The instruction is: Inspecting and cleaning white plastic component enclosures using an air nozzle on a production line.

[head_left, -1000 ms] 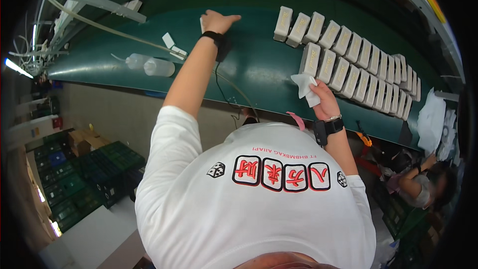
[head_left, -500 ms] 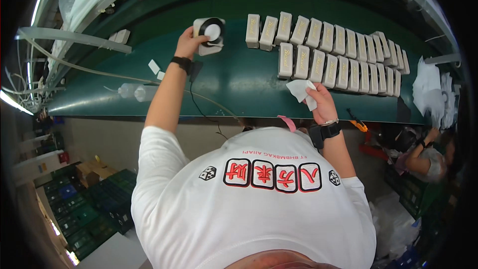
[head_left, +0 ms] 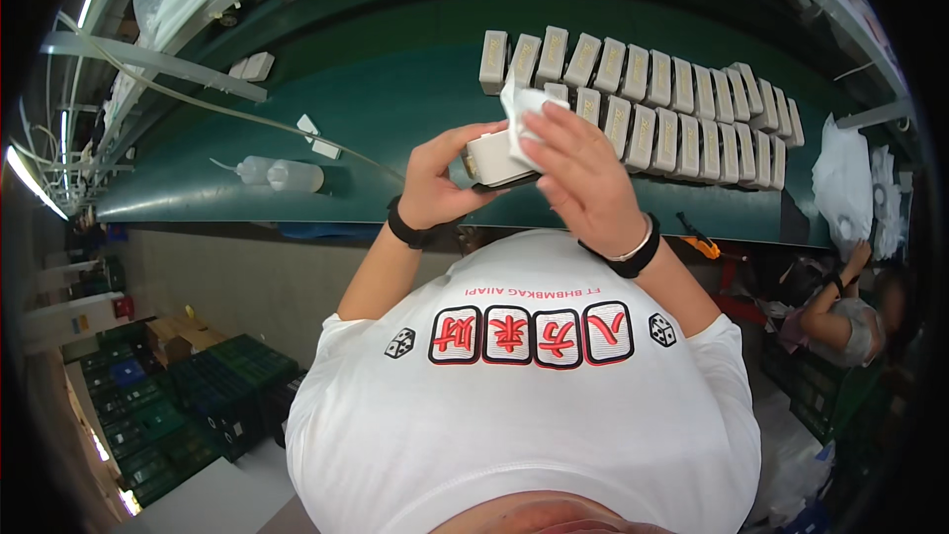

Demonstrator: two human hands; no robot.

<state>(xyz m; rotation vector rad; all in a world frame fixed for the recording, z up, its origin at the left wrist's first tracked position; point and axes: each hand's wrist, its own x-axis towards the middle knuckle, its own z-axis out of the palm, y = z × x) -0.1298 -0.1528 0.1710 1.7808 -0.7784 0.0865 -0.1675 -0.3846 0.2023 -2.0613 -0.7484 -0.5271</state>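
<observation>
Two bare hands meet over the worktop (head_left: 395, 99), near its front edge. The left hand (head_left: 443, 178) is clamped on one off-white case (head_left: 494, 160), thumb below and fingers above, the case raised between the hands. The right hand (head_left: 590, 178) has its fingers extended over one white cloth (head_left: 527, 126), which lies across the case's right end; whether the fingers pinch the cloth cannot be told.

Similar cases stand upright to the right in two rows: about fifteen in the far row (head_left: 610, 69), the count uncertain where they crowd at the right end, and eleven in the near row (head_left: 665, 143), the first partly hidden by the cloth and right hand.

To the left lie two translucent bottles (head_left: 295, 176), side by side, and two small white pieces (head_left: 324, 148), close together. One thin hose (head_left: 257, 111) slants across the worktop between these pieces and the left hand; one metal bar (head_left: 148, 61) juts in at upper left. White plastic bags (head_left: 840, 178) are at the right end, one co-worker (head_left: 840, 326) beside them.
</observation>
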